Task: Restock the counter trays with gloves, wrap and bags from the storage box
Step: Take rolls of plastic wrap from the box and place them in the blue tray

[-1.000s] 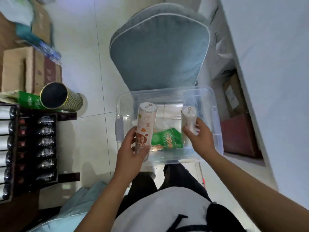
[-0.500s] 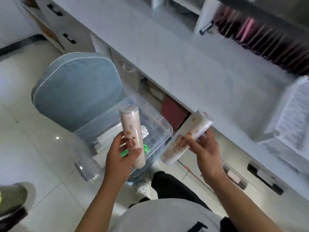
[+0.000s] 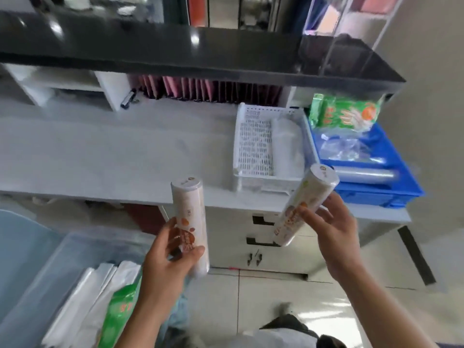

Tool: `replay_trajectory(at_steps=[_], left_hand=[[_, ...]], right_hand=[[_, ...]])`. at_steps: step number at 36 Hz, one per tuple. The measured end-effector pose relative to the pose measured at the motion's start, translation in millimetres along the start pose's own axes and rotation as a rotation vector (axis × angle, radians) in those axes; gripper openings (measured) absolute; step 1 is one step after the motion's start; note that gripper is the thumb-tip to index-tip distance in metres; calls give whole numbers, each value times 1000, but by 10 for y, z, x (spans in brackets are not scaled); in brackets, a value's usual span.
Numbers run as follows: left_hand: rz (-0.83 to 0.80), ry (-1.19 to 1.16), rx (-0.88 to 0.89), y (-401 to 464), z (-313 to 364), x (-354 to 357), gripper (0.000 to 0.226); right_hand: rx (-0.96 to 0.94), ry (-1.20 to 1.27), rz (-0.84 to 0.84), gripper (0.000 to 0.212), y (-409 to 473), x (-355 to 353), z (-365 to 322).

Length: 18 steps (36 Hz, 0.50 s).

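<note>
My left hand (image 3: 167, 257) grips a white roll of wrap (image 3: 189, 212) held upright, in front of the counter edge. My right hand (image 3: 331, 229) grips a second white roll (image 3: 311, 197), tilted with its top toward the trays. On the counter stands a white perforated tray (image 3: 253, 146) with pale bags in its right half. Next to it on the right is a blue tray (image 3: 381, 192) with a clear roll (image 3: 366, 175), clear plastic and a green glove pack (image 3: 346, 113). The clear storage box (image 3: 57, 262) at lower left holds white bags (image 3: 90, 297) and a green pack (image 3: 120, 310).
A white counter (image 3: 113, 151) runs across, under a black upper shelf (image 3: 175, 54) with pink folders behind. White drawers (image 3: 261, 232) sit below the counter. A blue-grey chair cushion (image 3: 17, 249) is at the left, tiled floor (image 3: 276, 292) below.
The view has swung from the storage box on the floor up to the counter and trays. Both hands have lifted their rolls out of the box toward the counter.
</note>
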<state>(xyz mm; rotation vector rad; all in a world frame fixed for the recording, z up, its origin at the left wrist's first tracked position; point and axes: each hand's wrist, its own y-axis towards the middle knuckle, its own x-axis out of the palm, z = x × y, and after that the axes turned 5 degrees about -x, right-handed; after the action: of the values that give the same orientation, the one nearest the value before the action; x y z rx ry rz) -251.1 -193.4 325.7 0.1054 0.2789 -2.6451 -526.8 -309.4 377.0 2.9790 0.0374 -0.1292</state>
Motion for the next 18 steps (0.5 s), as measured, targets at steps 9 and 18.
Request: replay_trajectory(at_steps=[9, 18], left_hand=[[-63, 75, 58, -73, 221, 1310, 69], [-130, 171, 68, -107, 461, 2629, 71]], right_hand=[[-22, 58, -8, 38, 405, -1179, 157], [20, 96, 79, 35, 726, -2563, 451]])
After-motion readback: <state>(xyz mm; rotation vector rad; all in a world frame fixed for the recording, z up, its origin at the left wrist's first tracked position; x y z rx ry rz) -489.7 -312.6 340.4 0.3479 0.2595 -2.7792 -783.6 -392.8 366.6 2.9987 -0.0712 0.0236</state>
